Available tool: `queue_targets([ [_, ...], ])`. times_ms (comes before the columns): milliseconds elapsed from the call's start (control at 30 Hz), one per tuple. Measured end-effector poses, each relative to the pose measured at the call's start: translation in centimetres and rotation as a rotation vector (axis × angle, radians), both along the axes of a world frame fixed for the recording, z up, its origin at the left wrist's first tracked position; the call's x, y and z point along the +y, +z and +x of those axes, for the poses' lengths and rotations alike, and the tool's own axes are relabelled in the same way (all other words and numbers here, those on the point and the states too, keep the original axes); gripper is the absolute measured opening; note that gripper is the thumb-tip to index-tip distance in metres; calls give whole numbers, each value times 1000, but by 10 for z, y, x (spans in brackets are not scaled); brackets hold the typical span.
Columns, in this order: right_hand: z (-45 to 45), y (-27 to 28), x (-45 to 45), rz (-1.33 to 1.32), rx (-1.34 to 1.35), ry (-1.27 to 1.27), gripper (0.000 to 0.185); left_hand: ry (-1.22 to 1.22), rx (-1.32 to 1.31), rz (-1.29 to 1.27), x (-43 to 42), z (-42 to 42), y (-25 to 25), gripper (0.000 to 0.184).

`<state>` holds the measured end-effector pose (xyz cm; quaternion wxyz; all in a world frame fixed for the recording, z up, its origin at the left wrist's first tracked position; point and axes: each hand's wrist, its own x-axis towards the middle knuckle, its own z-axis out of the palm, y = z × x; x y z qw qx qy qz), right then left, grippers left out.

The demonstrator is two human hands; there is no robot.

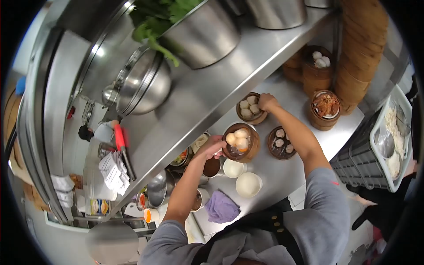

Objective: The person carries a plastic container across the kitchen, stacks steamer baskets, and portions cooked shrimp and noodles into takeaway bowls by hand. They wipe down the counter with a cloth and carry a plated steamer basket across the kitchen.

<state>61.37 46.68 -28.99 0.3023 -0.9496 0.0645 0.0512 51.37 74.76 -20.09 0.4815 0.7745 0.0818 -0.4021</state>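
Observation:
My left hand is closed on the rim of a bamboo steamer, which is tilted and holds several round pale-yellow pieces. With fingers closed, my right hand grips the edge of another bamboo steamer, where several pale dumplings sit. A third bamboo steamer rests on the steel counter under my right forearm, with several small whitish pieces inside. Two white bowls stand near my left forearm, beside a crumpled purple cloth.
Overhead, a steel shelf crosses the view, bearing a metal pot with leafy greens and stacked metal bowls. Tall stacked steamers stand at the back right. A grey crate is right of the counter, with part of another person nearby.

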Motion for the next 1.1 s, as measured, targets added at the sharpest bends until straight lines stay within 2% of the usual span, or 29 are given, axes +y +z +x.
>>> queue_targets([
  [33,5,-14,0,-41,-57,63,18,-9,17,-43,6,-1,-4,33],
  [67,22,-33,0,-208,96,258,15,17,2,-56,9,-4,-4,33],
  [100,18,-31,2,-158,18,240,17,45,-27,-85,14,-5,-5,35],
  [133,16,-29,2,-241,-43,334,23,37,-11,-121,21,-3,-3,34],
  [167,31,-59,0,-481,-175,491,33,48,-45,-129,23,-2,-2,27],
  [200,22,-34,7,-83,2,235,42,23,-137,-60,14,-9,20,25],
  [233,19,-28,11,14,57,177,50,20,-62,-145,21,-2,23,24],
  [267,17,-44,14,16,-72,169,53,97,-70,-141,25,4,18,16],
  [300,18,-50,20,170,52,168,50,152,-77,-160,30,7,15,16],
  [333,11,-49,28,118,170,261,35,198,-94,-164,33,10,12,16],
  [433,-27,-45,63,275,144,297,36,330,-138,-182,35,28,-3,14],
  [500,-30,-80,85,169,35,350,39,393,-163,-184,24,43,-14,14],
  [533,-54,-51,95,299,135,288,36,413,-173,-181,17,52,-20,13],
  [567,-66,-41,103,267,159,285,38,431,-187,-175,7,60,-26,13],
  [700,-81,-49,111,254,240,240,44,463,-218,-129,-43,89,-50,12],
  [800,-97,-83,105,211,-64,182,53,457,-226,-77,-93,108,-69,11],
  [833,-121,-45,104,122,-101,178,60,456,-230,-54,-111,111,-77,11],
  [867,-131,-31,103,220,-37,168,61,456,-227,-31,-127,116,-84,11],
  [967,-129,-63,104,291,-94,179,55,467,-178,49,-163,129,-109,9],
  [1067,-125,-87,98,357,-94,201,49,396,-126,27,-169,123,-130,8],
  [1100,-126,-91,99,363,-122,181,45,299,-129,40,-163,116,-129,12],
])
